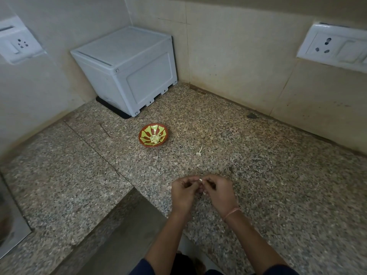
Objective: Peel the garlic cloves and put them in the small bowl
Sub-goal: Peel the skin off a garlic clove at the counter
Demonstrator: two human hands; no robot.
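Forearms reach out over the counter, where the left hand and right hand meet fingertip to fingertip. Both have curled fingers pinching one pale garlic clove, held between them above the counter's near part. A thin band circles the right wrist. Well beyond the hands sits the bowl, with peeled cloves piled at its centre. A scrap of peel lies right of the bowl. A white box stands in the corner behind.
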